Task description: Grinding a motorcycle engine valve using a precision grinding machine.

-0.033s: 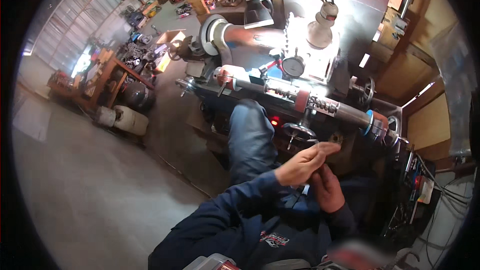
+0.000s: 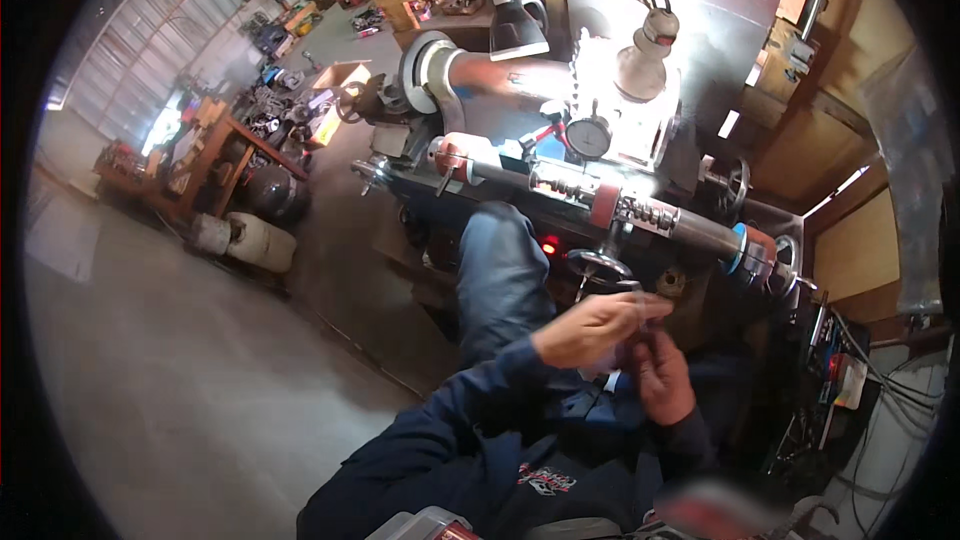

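We're holding our left hand (image 2: 585, 328) and right hand (image 2: 662, 377) together right in front of our chest, and the fingers (image 2: 640, 306) of the left one are pinching something small and pale (image 2: 608, 368) that's sitting between the two hands, though it's too blurry to say what it is. The right hand's fingers are curling around the same spot, but we can't tell if they're actually gripping. Just past the hands, the long metal shaft (image 2: 640, 212) with its red collar (image 2: 603, 205) is lying across the machine, near the round dial gauge (image 2: 588, 137) and the bright lamp (image 2: 643, 53).
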Available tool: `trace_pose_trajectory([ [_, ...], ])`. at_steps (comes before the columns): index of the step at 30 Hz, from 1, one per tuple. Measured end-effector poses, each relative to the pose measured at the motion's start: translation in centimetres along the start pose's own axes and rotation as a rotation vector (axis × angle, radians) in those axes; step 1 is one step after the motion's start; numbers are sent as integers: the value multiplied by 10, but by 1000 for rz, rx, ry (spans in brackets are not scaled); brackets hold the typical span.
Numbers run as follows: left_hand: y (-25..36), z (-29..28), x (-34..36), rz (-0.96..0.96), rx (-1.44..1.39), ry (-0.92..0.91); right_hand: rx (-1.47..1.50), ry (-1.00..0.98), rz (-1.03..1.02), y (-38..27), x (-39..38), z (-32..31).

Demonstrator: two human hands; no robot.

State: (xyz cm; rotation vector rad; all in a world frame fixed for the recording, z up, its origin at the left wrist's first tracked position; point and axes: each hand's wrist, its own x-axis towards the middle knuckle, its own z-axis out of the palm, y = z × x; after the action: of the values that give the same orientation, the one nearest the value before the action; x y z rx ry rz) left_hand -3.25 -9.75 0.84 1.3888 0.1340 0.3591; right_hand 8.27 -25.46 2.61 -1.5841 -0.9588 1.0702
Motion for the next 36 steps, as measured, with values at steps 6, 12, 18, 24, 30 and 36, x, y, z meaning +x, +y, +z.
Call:
trace_pose_trajectory([
  [6,29,-222,-39,644,-133,1084,-289,870,-409,-5,25,-120],
  [12,-16,-328,9,363,-665,624,-325,882,-403,4,86,-216],
  [18,-42,-342,44,922,-481,347,-846,1125,-347,12,107,-207],
  [24,-45,-359,30,856,-606,340,-906,1087,-228,-3,108,-199],
  [30,-17,-350,21,656,-673,394,-968,1085,-239,2,108,-201],
  [36,-5,-348,14,325,-645,695,-879,1092,-142,4,107,-202],
])
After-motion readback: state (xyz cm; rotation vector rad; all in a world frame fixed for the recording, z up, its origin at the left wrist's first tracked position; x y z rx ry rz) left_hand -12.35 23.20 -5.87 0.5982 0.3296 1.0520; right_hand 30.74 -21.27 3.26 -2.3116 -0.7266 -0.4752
